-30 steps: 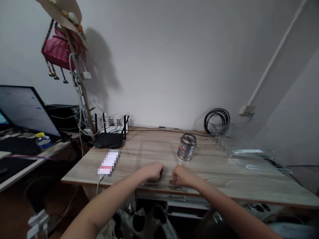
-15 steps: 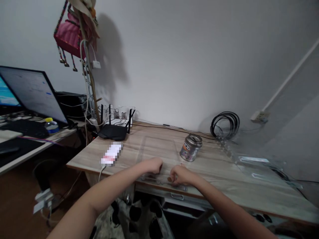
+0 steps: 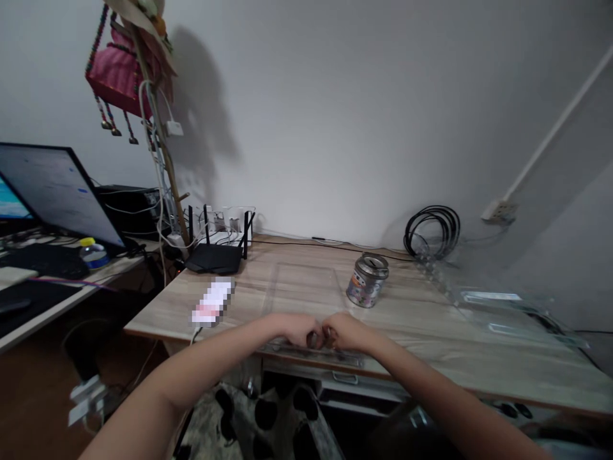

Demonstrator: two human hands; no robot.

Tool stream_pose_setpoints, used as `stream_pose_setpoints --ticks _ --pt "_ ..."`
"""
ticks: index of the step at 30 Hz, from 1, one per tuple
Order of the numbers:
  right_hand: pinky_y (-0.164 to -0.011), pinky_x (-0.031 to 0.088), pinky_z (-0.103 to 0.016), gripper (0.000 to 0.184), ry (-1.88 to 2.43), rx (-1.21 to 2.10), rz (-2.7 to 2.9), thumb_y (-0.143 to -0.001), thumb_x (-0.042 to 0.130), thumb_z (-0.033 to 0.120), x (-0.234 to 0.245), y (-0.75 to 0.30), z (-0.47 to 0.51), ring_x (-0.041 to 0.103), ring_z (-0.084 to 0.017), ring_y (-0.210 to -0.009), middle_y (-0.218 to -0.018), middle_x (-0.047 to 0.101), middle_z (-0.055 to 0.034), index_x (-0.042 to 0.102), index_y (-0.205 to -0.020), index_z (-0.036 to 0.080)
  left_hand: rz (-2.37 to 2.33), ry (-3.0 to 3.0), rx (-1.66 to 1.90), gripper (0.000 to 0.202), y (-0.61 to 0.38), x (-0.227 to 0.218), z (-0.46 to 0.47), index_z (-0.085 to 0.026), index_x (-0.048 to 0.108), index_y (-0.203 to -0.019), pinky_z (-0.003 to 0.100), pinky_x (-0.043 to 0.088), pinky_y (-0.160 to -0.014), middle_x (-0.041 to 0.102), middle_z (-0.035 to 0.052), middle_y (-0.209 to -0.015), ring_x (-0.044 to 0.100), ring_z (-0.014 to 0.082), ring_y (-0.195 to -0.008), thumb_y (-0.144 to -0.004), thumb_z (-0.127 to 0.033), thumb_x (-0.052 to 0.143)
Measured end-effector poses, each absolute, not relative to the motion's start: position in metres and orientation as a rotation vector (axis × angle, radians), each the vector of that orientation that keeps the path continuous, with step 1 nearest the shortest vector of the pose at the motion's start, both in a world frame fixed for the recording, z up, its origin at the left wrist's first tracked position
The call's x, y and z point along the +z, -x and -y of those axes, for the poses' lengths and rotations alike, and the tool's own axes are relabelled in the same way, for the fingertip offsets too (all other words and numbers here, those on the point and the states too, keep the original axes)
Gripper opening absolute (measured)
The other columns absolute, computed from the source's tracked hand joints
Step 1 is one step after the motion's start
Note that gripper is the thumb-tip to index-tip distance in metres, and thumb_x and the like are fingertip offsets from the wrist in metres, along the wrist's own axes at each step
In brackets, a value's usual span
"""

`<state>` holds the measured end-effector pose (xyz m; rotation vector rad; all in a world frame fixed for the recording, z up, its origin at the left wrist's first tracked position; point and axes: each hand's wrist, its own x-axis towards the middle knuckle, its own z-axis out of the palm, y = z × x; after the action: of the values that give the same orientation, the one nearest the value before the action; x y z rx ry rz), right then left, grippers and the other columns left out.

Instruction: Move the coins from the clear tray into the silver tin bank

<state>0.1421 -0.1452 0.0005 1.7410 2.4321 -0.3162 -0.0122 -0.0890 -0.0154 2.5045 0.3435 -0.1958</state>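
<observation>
My left hand [image 3: 301, 329] and my right hand [image 3: 345, 331] meet over the front of a clear plastic tray [image 3: 306, 271] that lies on the wooden desk. Both hands have their fingers curled, the fingertips close together or touching. Something small and dark may sit between them, but the fingers hide it. Behind and to the right of my right hand, a silver tin can [image 3: 367, 281] with a printed label and a slot in its lid stands upright.
At the left of the desk are a phone [image 3: 213, 303] on a cable and a black router [image 3: 215, 257]. A coil of black cable [image 3: 433, 231] rests by the wall. Clear plastic panels [image 3: 498, 310] lie at the right. A monitor [image 3: 62, 195] stands on the neighbouring table.
My hands have come together; they were apart, with a small brown round thing at my right fingertips, which is no longer plainly visible. The view has shifted slightly.
</observation>
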Motion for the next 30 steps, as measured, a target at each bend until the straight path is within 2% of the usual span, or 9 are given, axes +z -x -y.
stream_pose_setpoints --ticks 7,10,12,14,16,19,24,28,30 --pt "-0.046 0.030 -0.020 0.012 -1.812 -0.476 -2.451 -0.053 0.060 0.011 -0.008 -0.147 0.145 0.050 -0.011 -0.052 -0.057 0.061 0.0007 0.065 -0.063 0.016 -0.386 -2.498 -0.295 0.030 0.006 -0.017 0.088 -0.014 0.063 -0.082 0.018 0.033 -0.049 0.056 -0.0034 -0.063 0.043 0.0075 -0.052 -0.057 -0.003 0.051" --pt "-0.053 0.037 -0.019 0.018 -1.866 -0.529 -2.560 -0.063 0.051 0.012 0.007 -0.159 0.137 0.055 -0.012 -0.059 -0.066 0.066 -0.0009 0.067 -0.070 0.017 -0.403 -2.504 -0.326 0.029 0.005 -0.016 0.089 -0.012 0.064 -0.081 0.019 0.035 -0.051 0.057 -0.0021 -0.063 0.045 0.0082 -0.053 -0.057 -0.002 0.050" --pt "-0.063 0.041 -0.021 0.026 -2.033 -0.386 -2.645 -0.071 0.043 0.015 0.030 -0.177 0.127 0.058 -0.013 -0.070 -0.076 0.068 -0.0026 0.068 -0.078 0.018 -0.425 -2.496 -0.328 0.029 0.005 -0.015 0.089 -0.012 0.065 -0.080 0.019 0.036 -0.053 0.059 -0.0016 -0.065 0.046 0.0085 -0.054 -0.057 -0.002 0.050" --pt "-0.068 0.041 -0.022 0.028 -2.370 -0.060 -2.577 -0.075 0.042 0.023 0.057 -0.200 0.113 0.059 -0.015 -0.079 -0.085 0.068 -0.0039 0.068 -0.084 0.019 -0.448 -2.484 -0.320 0.029 0.006 -0.015 0.090 -0.012 0.065 -0.080 0.019 0.037 -0.054 0.059 -0.0015 -0.065 0.047 0.0082 -0.054 -0.057 -0.002 0.050" --pt "-0.069 0.041 -0.022 0.029 -2.670 0.248 -2.279 -0.075 0.043 0.025 0.081 -0.223 0.098 0.058 -0.016 -0.083 -0.089 0.067 -0.0043 0.068 -0.088 0.019 -0.468 -2.466 -0.307 0.027 0.008 -0.016 0.090 -0.012 0.064 -0.080 0.019 0.037 -0.054 0.058 -0.0014 -0.065 0.046 0.0081 -0.054 -0.057 -0.004 0.052" --pt "-0.067 0.041 -0.024 0.028 -2.806 0.378 -2.023 -0.072 0.045 0.022 0.097 -0.247 0.079 0.058 -0.018 -0.082 -0.089 0.066 -0.0080 0.067 -0.089 0.015 -0.531 -2.419 -0.248 0.024 0.010 -0.020 0.092 -0.013 0.064 -0.078 0.019 0.037 -0.052 0.057 -0.0017 -0.062 0.046 0.0085 -0.054 -0.057 -0.006 0.054" --pt "-0.061 0.041 -0.025 0.022 -2.789 0.340 -1.866 -0.064 0.051 0.017 0.090 -0.251 0.069 0.058 -0.019 -0.078 -0.083 0.066 -0.0089 0.068 -0.077 0.018 -0.761 -2.132 0.173 0.010 0.015 -0.030 0.095 -0.013 0.059 -0.061 0.019 0.036 -0.052 0.050 -0.0047 -0.051 0.043 0.0068 -0.049 -0.054 -0.005 0.057" --pt "-0.061 0.041 -0.027 0.023 -2.777 0.329 -1.800 -0.066 0.051 0.019 0.087 -0.247 0.070 0.058 -0.021 -0.081 -0.087 0.065 -0.0098 0.068 -0.081 0.019 -0.808 -1.192 0.688 0.004 0.024 -0.022 0.088 -0.013 0.055 -0.066 0.018 0.039 -0.051 0.050 -0.0041 -0.055 0.045 0.0046 -0.046 -0.064 -0.009 0.055" --pt "-0.062 0.041 -0.027 0.022 -2.761 0.305 -1.785 -0.066 0.051 0.019 0.090 -0.246 0.071 0.058 -0.022 -0.081 -0.088 0.065 -0.0093 0.068 -0.081 0.020 -0.781 -0.732 0.825 0.009 0.029 -0.016 0.083 -0.012 0.052 -0.066 0.014 0.039 -0.051 0.049 -0.0033 -0.054 0.046 0.0030 -0.047 -0.068 -0.004 0.049"
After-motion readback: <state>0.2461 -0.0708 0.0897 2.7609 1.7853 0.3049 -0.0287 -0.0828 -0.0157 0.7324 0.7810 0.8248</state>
